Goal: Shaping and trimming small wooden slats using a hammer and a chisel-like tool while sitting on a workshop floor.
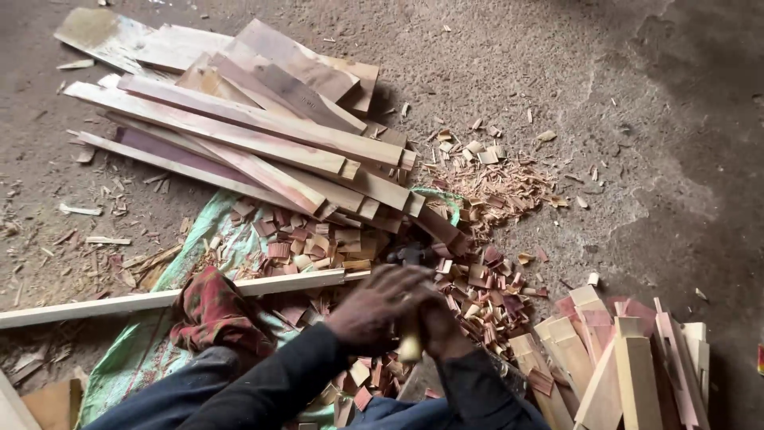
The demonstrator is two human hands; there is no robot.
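Both hands' fingers [402,280] wrap a pale wooden handle [410,347].

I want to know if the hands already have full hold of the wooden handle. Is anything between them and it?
Nothing visible is. The left hand and right hand both wrap around the pale wooden handle, skin on wood. Only its lower end shows beneath the hands; wood chips lie around them.

Soft, dim daylight falls evenly from the far left. The right edge sinks into shadow. The near hands blur slightly.
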